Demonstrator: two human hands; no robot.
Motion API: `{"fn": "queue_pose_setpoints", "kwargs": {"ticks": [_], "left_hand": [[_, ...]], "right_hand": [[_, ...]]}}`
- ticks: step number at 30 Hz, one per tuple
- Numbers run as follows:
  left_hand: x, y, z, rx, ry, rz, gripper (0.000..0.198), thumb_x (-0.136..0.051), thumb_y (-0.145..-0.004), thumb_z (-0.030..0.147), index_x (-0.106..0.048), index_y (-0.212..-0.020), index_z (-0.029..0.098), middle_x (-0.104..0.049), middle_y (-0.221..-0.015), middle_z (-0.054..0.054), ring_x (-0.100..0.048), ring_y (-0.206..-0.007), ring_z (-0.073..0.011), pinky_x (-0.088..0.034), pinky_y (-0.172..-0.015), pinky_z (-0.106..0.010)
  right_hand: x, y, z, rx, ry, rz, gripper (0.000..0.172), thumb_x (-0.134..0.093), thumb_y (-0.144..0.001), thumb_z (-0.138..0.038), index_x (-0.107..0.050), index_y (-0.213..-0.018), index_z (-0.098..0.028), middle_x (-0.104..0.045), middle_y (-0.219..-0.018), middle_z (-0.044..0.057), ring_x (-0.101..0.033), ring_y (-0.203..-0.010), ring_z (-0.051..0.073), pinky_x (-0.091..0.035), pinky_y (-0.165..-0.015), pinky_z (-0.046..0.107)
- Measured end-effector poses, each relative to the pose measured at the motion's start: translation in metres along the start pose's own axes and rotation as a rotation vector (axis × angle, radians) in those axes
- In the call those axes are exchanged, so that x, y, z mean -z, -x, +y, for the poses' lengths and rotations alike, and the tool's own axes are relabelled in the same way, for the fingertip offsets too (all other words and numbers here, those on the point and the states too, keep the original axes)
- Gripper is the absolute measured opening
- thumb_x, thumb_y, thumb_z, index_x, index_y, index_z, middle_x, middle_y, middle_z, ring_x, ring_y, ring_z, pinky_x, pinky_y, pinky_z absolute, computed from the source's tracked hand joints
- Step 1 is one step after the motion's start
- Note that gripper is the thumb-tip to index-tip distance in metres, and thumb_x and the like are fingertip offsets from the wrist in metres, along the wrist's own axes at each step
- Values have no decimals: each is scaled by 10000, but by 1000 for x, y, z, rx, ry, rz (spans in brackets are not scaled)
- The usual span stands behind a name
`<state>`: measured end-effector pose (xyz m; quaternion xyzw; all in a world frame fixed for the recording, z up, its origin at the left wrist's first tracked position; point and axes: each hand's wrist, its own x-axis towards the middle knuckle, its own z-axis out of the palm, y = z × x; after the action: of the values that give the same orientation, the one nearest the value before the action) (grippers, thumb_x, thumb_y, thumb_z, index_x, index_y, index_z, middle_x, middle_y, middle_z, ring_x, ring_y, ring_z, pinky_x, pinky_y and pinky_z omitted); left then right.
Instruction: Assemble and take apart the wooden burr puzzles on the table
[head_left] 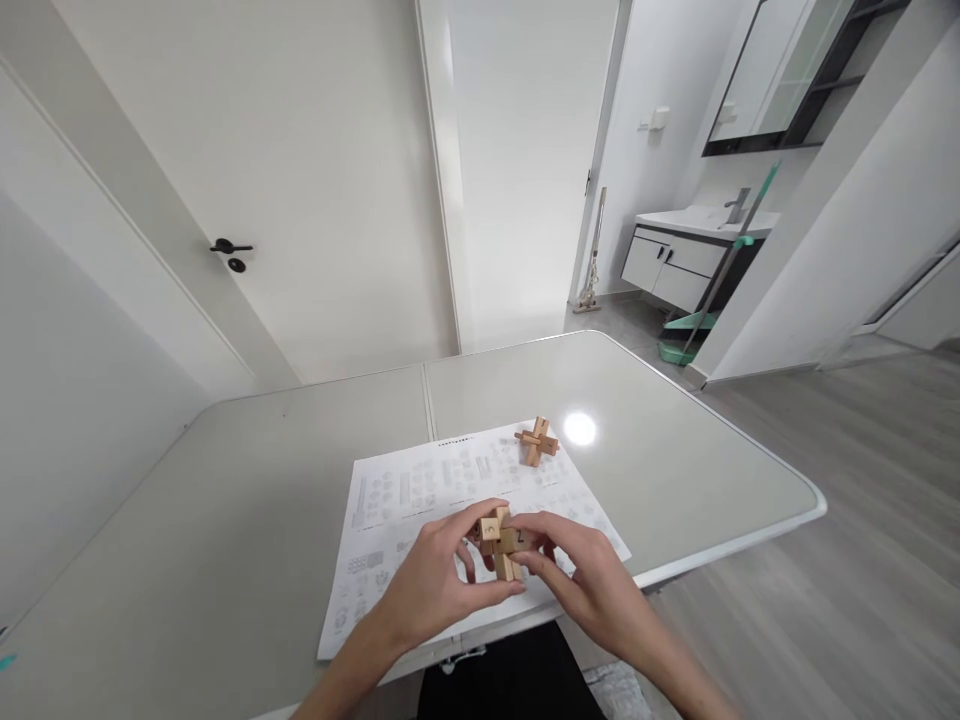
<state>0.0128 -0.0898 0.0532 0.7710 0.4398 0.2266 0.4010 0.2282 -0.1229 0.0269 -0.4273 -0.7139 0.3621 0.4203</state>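
Observation:
Between my two hands is a wooden burr puzzle (504,541) of interlocking blocks, with dark numbers marked on some faces. My left hand (442,570) grips it from the left, thumb low and index finger across the top. From the right, my right hand (574,560) pinches the block marked 2 between thumb and fingers. The puzzle is held over a printed instruction sheet (420,490), whose small diagrams are too faint to read. A second wooden burr puzzle (537,442), cross-shaped, rests at the sheet's upper right corner.
The sheet lies on a pale table (247,500) with a seam across it and a rounded right edge. Behind it are a white door (337,180) and a washbasin cabinet (675,262). A mop (595,250) and a green dustpan (677,352) stand at the back right.

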Motion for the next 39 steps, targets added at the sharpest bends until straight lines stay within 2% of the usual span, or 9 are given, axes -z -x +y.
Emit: {"fn": "queue_pose_setpoints", "kwargs": {"ticks": [4,7,11,16,19,28,33,37,39], "left_hand": [[5,2,6,15,68,16,663,-852,-771,388,-584,-1371,301,-737,-1049,2,-645,-705,-134,-598,-791,-311],[10,4,10,9,103,8,652,-840,-784,365,-579,-1376,283,-731,-1011,3,-648,-719,-139,-604,-852,-352],[10,5,14,-47,171,2,626,-836,-786,318,-590,-1361,284,-676,-1132,-38,-662,-849,-174,-620,-809,-336],[9,4,15,-144,157,-17,632,-864,-761,264,-602,-1332,329,-596,-1257,-51,-630,-1017,-205,-593,-835,-308],[9,4,14,-179,128,-41,637,-840,-761,204,-592,-1332,338,-600,-1267,-44,-611,-1116,-226,-561,-905,-319],[9,7,13,-167,77,-68,707,-761,-786,172,-521,-1426,352,-604,-1309,-42,-619,-1125,-223,-528,-987,-353],[10,11,-8,0,-9,33,752,-733,-875,325,-373,-1533,377,-581,-1385,-70,-644,-1008,-204,-549,-960,-401],[19,22,-47,137,-94,171,520,-565,-985,464,-439,-1472,330,-651,-1233,-80,-661,-1006,-232,-577,-897,-406],[25,34,-69,179,-191,263,451,-515,-998,492,-502,-1413,318,-636,-1261,-88,-651,-1065,-259,-590,-858,-392]], "right_hand": [[1,1,9,-74,-88,37,310,-469,-1066,-416,-596,-1295,-249,-681,-809,5,-630,-730,178,-516,-715,281],[-1,-1,13,-93,-119,42,331,-474,-1062,-434,-560,-1319,-244,-667,-858,10,-627,-748,175,-514,-751,291],[-5,-6,8,-64,-125,-33,278,-475,-1061,-453,-628,-1128,-231,-675,-883,26,-610,-783,184,-482,-751,290],[-7,-7,5,-83,-320,-116,415,-415,-1075,-515,-552,-829,-211,-553,-715,-16,-502,-665,149,-409,-681,273],[-10,-4,10,-134,-489,-158,434,-425,-1066,-551,-497,-798,-218,-503,-640,-42,-460,-616,138,-394,-677,281],[-17,-4,18,-205,-707,-236,422,-472,-1048,-549,-513,-783,-223,-539,-653,-28,-495,-603,150,-441,-712,321],[-23,-9,24,-297,-640,-67,477,-454,-1032,-605,-504,-755,-220,-522,-636,-34,-479,-580,140,-438,-676,299],[-6,-6,43,-380,-316,148,530,-453,-990,-680,-493,-714,-230,-515,-608,-33,-501,-581,158,-432,-621,288],[7,-1,56,-409,-91,250,550,-423,-984,-701,-491,-696,-239,-530,-594,-25,-514,-574,171,-419,-601,289]]}}
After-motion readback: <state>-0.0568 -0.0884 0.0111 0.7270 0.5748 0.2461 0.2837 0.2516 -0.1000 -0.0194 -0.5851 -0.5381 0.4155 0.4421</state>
